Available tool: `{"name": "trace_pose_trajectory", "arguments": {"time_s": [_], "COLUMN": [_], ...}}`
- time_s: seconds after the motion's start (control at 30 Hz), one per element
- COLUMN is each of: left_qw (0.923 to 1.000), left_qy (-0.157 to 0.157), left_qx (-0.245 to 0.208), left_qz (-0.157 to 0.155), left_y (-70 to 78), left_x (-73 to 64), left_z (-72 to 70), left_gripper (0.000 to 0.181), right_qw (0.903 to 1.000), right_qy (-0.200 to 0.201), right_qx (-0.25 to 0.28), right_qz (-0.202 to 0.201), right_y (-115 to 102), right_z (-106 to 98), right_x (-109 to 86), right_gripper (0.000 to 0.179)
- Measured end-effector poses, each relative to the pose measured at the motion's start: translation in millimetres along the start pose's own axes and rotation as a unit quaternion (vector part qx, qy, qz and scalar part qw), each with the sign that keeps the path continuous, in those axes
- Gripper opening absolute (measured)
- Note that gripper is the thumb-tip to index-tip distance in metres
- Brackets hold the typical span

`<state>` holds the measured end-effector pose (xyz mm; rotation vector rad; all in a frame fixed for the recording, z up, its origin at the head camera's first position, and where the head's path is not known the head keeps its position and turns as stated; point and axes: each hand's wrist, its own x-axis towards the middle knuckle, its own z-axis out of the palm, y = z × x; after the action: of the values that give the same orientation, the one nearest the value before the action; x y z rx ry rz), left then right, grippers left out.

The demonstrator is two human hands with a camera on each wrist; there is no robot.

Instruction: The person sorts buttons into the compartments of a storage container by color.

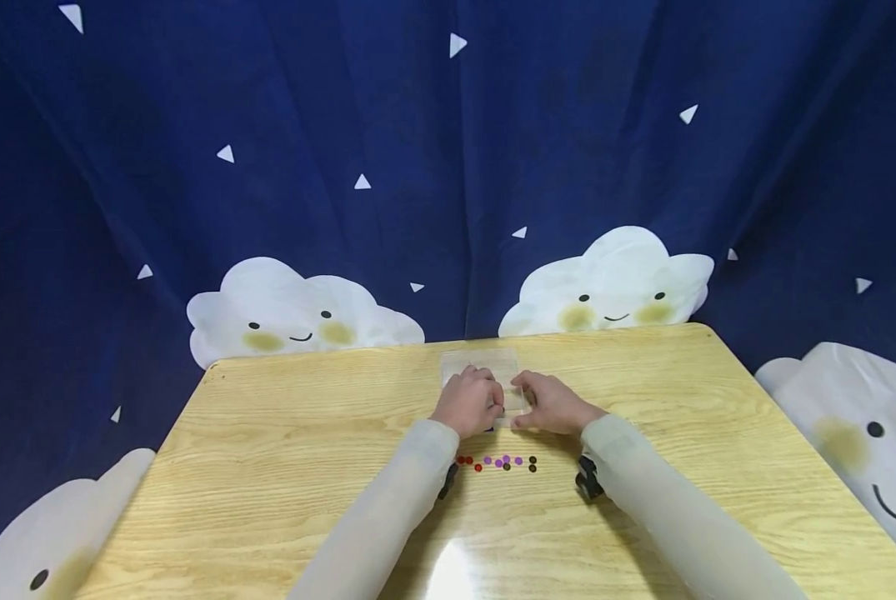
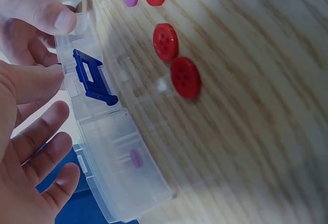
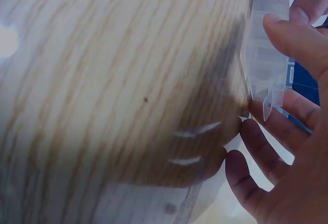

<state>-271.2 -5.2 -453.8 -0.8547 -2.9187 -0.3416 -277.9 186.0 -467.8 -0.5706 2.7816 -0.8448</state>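
A clear plastic compartment box (image 1: pixel 518 402) with a blue latch (image 2: pixel 95 78) stands toward the back of the table, its transparent lid (image 1: pixel 481 358) raised behind. My left hand (image 1: pixel 472 402) is over the box, thumb and forefinger pinching a small dark button partly hidden by the fingertips; the other fingers are loosely bent in the left wrist view. My right hand (image 1: pixel 556 403) grips the box's right end, thumb at its front wall and fingers around the far side. One purple button (image 2: pixel 135 158) shows through the wall of an end compartment.
In front of the box lies a loose row of small buttons: red ones (image 1: pixel 478 467) at the left, purple ones (image 1: pixel 498 462) mid-row, dark ones (image 1: pixel 533 468) mostly at the right. The wooden table (image 1: pixel 297 450) ends at a blue curtain (image 1: pixel 417 167) with clouds.
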Motion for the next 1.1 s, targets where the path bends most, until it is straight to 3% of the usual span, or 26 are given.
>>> {"name": "trace_pose_trajectory", "arguments": {"time_s": [0.47,0.9,1.1], "left_qw": [1.0,0.998,0.9954], "left_qy": [0.001,0.021,0.028], "left_qx": [0.004,0.022,0.016], "left_qz": [0.002,0.055,0.09], "left_y": [1.7,-4.9,-3.7], "left_x": [-1.7,-11.4,-24.1], "left_z": [1.5,-11.5,-13.2], "left_gripper": [0.01,0.01,0.006], "right_qw": [1.0,1.0,1.0], "right_qy": [0.001,0.005,0.004], "right_qx": [0.005,0.001,0.003], "right_qz": [-0.002,0.003,0.006], "right_y": [5,1,1], "right_z": [4,0,0], "right_x": [-0.9,-0.5,-1.0], "right_gripper": [0.066,0.067,0.067]}}
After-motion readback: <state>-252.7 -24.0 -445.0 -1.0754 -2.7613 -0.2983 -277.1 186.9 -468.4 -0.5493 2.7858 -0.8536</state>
